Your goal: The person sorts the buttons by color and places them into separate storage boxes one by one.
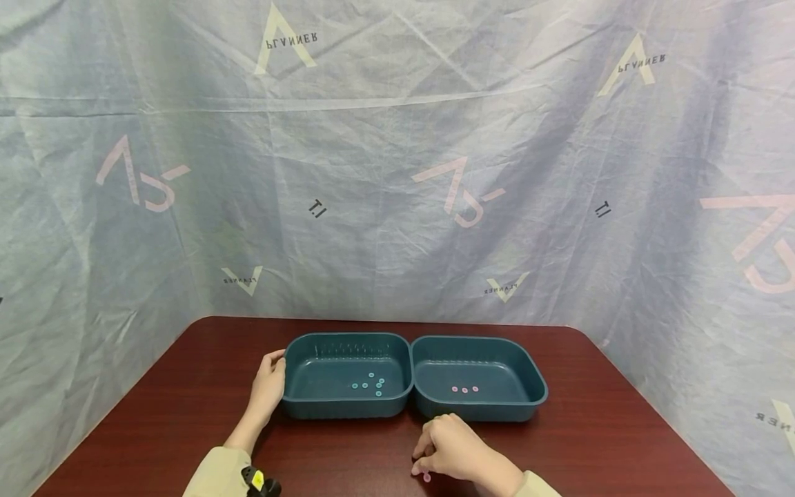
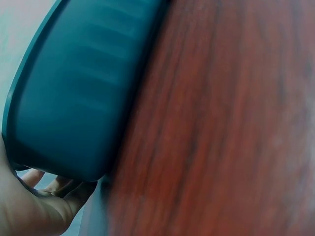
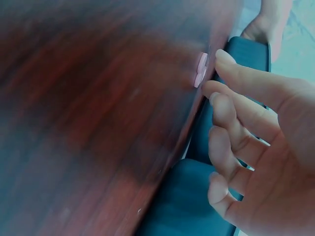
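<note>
My left hand (image 1: pixel 268 383) holds the left end of a teal tray (image 1: pixel 344 408), its fingers bent against the end wall and part of the hand at the rim. In the left wrist view the fingers (image 2: pixel 81 194) show beyond that tray's long outer wall (image 2: pixel 83 83). On the table before the second teal tray (image 1: pixel 475 413), my right hand (image 1: pixel 453 449) reaches down with loosely bent fingers. Two small pink discs like buttons (image 3: pixel 201 70) lie right by its thumb and index fingertips; in the head view one pink button (image 1: pixel 426 478) shows beside them.
Several light-blue buttons (image 1: pixel 379 385) lie in the left tray. Three pink buttons (image 1: pixel 464 390) sit in a row in the right tray. The two trays stand side by side on the dark red wooden table (image 1: pixel 596 442), with a printed grey cloth (image 1: pixel 373 262) hanging behind.
</note>
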The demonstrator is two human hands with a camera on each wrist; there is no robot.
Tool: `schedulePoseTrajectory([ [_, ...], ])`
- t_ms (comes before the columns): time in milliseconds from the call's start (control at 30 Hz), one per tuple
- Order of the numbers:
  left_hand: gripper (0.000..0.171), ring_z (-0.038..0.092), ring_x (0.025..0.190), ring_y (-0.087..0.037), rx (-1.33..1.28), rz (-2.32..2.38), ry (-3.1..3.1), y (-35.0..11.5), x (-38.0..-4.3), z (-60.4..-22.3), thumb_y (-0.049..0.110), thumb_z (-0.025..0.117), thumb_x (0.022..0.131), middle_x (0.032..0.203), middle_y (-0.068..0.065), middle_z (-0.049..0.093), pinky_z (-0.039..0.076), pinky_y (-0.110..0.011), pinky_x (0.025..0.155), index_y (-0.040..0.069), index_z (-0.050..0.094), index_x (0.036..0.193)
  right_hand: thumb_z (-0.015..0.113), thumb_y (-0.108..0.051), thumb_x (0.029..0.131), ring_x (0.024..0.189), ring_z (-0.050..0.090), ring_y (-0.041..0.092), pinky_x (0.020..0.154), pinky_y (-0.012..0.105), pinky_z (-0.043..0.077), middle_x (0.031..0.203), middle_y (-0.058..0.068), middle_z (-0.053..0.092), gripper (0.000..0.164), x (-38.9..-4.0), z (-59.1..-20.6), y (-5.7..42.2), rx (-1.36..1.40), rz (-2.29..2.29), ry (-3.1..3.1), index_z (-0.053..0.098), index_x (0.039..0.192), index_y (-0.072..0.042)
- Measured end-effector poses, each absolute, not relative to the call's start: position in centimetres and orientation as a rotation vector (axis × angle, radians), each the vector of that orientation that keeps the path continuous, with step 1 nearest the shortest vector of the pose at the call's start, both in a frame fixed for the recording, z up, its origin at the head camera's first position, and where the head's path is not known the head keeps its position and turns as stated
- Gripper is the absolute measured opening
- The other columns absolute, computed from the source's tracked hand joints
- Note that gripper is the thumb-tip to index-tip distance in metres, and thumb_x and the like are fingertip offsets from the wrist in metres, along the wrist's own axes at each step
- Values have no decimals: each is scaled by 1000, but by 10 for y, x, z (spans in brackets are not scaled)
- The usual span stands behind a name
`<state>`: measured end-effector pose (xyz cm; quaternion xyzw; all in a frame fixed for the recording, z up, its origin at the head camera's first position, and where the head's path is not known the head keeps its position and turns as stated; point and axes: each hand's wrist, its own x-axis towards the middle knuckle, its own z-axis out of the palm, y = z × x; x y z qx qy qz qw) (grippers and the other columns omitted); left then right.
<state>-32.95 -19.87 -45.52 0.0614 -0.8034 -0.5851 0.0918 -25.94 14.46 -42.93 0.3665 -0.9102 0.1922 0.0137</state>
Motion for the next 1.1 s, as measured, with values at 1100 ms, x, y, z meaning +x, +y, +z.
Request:
schedulePoseTrajectory([
  [1100,49,30,132,-44,175,-1748,-2387,-199,-330,-455,28,24,104,145,-28,29,31,-58,102,0,25,143,70,-4,74,58,48,-17,63,8,38,66,-19,61,17,-259,-429,141,1314,587,-2683,72,68,-19],
])
